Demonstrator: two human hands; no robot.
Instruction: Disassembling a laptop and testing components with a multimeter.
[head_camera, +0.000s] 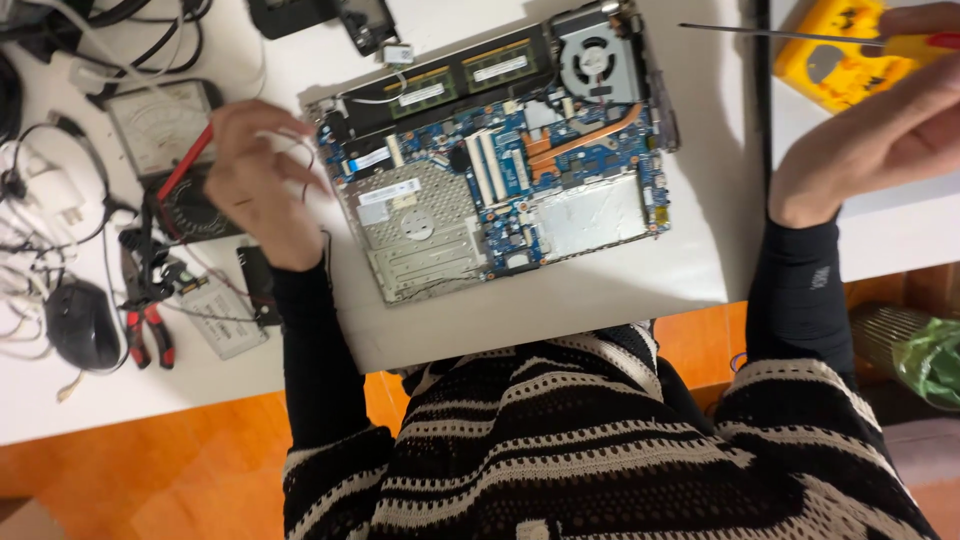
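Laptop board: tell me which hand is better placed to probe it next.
Probably left: the left hand, gripping a red probe, is beside the laptop board edge; the right hand holds a thin probe farther off, by the yellow meter.

Black-and-cream striped knit top over tight black sleeves (800, 290), 2 bare hands.

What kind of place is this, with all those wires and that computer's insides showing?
Probably a home electronics repair bench. An opened laptop lies on the white table with its circuit board and fan bare. An analog meter, red-handled pliers and tangled cables sit beside the left hand.
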